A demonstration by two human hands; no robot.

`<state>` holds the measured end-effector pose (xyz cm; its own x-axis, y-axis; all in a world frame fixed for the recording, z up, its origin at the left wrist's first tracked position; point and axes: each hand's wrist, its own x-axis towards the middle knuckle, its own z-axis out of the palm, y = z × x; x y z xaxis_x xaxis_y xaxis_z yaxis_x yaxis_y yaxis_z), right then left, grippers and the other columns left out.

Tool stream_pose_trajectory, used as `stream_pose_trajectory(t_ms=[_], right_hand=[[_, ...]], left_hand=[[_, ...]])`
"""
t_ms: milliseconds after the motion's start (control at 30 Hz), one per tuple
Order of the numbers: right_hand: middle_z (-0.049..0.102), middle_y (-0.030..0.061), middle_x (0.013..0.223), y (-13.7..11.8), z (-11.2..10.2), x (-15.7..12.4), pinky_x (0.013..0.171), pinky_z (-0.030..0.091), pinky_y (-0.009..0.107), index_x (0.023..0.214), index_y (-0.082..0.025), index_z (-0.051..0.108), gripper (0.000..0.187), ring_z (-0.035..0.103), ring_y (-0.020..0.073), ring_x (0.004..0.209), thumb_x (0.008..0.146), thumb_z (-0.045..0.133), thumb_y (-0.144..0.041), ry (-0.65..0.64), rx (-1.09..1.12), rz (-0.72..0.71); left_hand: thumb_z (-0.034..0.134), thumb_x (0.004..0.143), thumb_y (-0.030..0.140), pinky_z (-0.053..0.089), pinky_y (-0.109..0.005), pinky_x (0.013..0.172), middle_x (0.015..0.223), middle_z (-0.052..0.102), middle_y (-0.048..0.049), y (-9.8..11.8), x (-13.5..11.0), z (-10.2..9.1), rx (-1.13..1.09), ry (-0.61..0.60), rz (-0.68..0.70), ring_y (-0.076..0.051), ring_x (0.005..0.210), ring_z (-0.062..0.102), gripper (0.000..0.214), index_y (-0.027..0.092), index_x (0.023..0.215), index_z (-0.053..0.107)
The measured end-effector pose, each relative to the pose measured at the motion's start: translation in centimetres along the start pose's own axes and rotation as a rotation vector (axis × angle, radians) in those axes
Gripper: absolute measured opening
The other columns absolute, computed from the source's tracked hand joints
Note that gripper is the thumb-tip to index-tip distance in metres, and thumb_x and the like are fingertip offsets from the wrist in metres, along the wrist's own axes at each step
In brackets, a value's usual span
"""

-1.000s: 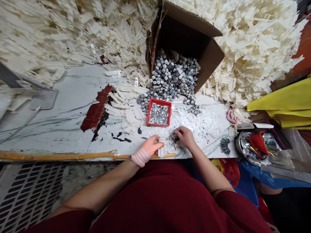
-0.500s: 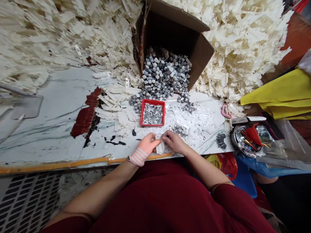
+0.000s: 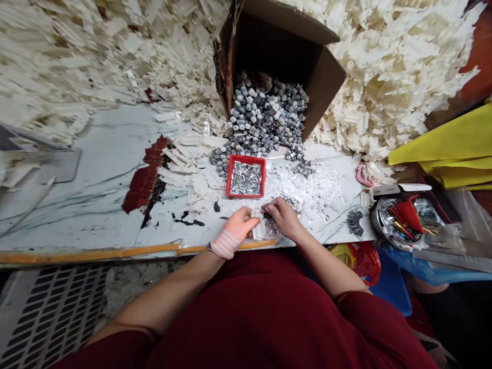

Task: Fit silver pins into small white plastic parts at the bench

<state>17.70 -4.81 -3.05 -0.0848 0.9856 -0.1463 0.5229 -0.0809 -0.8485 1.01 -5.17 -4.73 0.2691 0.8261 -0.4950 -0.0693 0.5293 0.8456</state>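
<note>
Closely held: white plastic piece [image 3: 258,226] on a marble-patterned table [image 3: 88,218]

A person in a dark red top [image 3: 246,312] works with both hands at the table's near edge. The left hand [image 3: 234,231], in a peach striped glove, lies nearer the piece, the left fingers [image 3: 250,218] together and pressed against its left side. The piece sits between the hands, its long axis running roughly straight out from the person with a slight tilt. The right hand [image 3: 282,218] comes in from the other side, the right fingers [image 3: 269,206] bunched beside the piece's far end; whether they grip it or something smaller cannot be told. Loose metal pins [image 3: 272,223] lie directly under those fingers. Beyond the fingertips sits a foil-lined red tray [image 3: 246,157] of pins, then grey metal cylinders [image 3: 265,115] spilling from a tipped cardboard box [image 3: 326,87]. Heaps of white plastic parts [image 3: 395,87] rise past the table, and a round foil-lined dish [image 3: 373,218] of tools stands well right of the fingers.
</note>
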Motion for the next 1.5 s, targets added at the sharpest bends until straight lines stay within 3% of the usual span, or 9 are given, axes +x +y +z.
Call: stream_pose_trajectory(t_ms=[167,267,533,633,967,1100,1233,1333,1500], right_hand=[[0.061,0.012,0.097,2.2,-0.6,-0.4,0.081,0.041,0.035,0.087,-0.016,0.059,0.015,0.052,0.0234,0.092,0.091,0.047,-0.024,0.109,-0.632,-0.171],[0.06,0.0145,0.099,4.1,-0.9,-0.4,0.08,0.041,0.037,0.086,-0.014,0.063,0.017,0.05,0.0255,0.093,0.091,0.049,-0.024,0.093,-0.822,-0.157],[0.065,0.0054,0.091,4.1,-4.8,1.6,0.077,0.04,0.029,0.091,-0.02,0.064,0.008,0.054,0.0197,0.091,0.086,0.057,-0.021,0.088,-0.67,0.0],[0.066,0.0045,0.09,3.2,-5.8,2.4,0.07,0.037,0.027,0.091,-0.02,0.063,0.01,0.056,0.0192,0.088,0.082,0.058,-0.017,-0.035,-0.704,0.055],[0.069,0.0053,0.096,2.2,-3.6,3.6,0.063,0.035,0.026,0.099,-0.021,0.061,0.025,0.059,0.0198,0.088,0.077,0.053,-0.011,-0.224,-0.831,0.074],[0.069,0.0063,0.093,2.2,-3.5,3.5,0.065,0.038,0.026,0.1,-0.019,0.063,0.03,0.06,0.0194,0.084,0.074,0.052,-0.009,-0.213,-0.71,0.069],[0.066,0.0015,0.075,1.6,-2.6,2.1,0.064,0.043,0.024,0.088,-0.017,0.065,0.016,0.057,0.0139,0.069,0.075,0.056,-0.019,-0.046,-0.223,0.049],[0.066,0.0018,0.077,0.6,-1.5,1.0,0.066,0.046,0.025,0.081,-0.016,0.064,0.017,0.058,0.0128,0.069,0.077,0.059,-0.032,-0.052,0.108,0.01],[0.066,0.0016,0.077,-0.9,-0.1,0.0,0.065,0.045,0.024,0.079,-0.017,0.062,0.017,0.057,0.012,0.068,0.08,0.057,-0.034,-0.076,0.082,-0.043]], left_hand=[[0.067,0.063,0.033,0.041,-0.022,0.04,0.05,0.05,0.0076,0.3,-0.2,-0.5,0.004,0.033,-0.019,-0.012,0.041,0.05,0.03,0.019,0.079,0.046],[0.066,0.063,0.031,0.04,-0.021,0.04,0.051,0.05,0.0078,0.3,-0.4,-0.8,0.017,0.047,-0.023,-0.011,0.043,0.05,0.029,0.019,0.079,0.046],[0.067,0.064,0.034,0.04,-0.022,0.04,0.051,0.05,0.007,-0.1,-0.2,-1.6,0.026,0.024,0.0,-0.012,0.042,0.049,0.03,0.019,0.08,0.047],[0.067,0.063,0.035,0.04,-0.022,0.04,0.049,0.047,0.0084,0.2,-0.3,-1.7,0.023,0.031,0.004,-0.012,0.042,0.048,0.031,0.019,0.081,0.048],[0.065,0.066,0.034,0.04,-0.021,0.042,0.055,0.05,0.0063,-0.5,-0.1,-1.7,0.017,0.012,0.008,-0.012,0.046,0.049,0.028,0.019,0.082,0.048],[0.067,0.065,0.036,0.04,-0.022,0.041,0.058,0.052,0.0055,-1.0,0.1,-1.4,0.026,0.02,0.015,-0.012,0.046,0.051,0.03,0.019,0.082,0.049],[0.068,0.065,0.036,0.042,-0.022,0.042,0.058,0.054,0.0051,-1.1,0.3,-0.7,-0.007,0.018,0.022,-0.012,0.046,0.053,0.031,0.019,0.082,0.049],[0.067,0.067,0.034,0.044,-0.023,0.043,0.058,0.055,0.005,-0.7,0.2,-0.3,-0.033,0.008,0.036,-0.012,0.046,0.053,0.029,0.019,0.083,0.048],[0.068,0.068,0.031,0.044,-0.022,0.045,0.055,0.053,0.0058,-0.2,-0.3,-0.3,-0.026,0.011,0.042,-0.012,0.047,0.054,0.027,0.019,0.082,0.049]])
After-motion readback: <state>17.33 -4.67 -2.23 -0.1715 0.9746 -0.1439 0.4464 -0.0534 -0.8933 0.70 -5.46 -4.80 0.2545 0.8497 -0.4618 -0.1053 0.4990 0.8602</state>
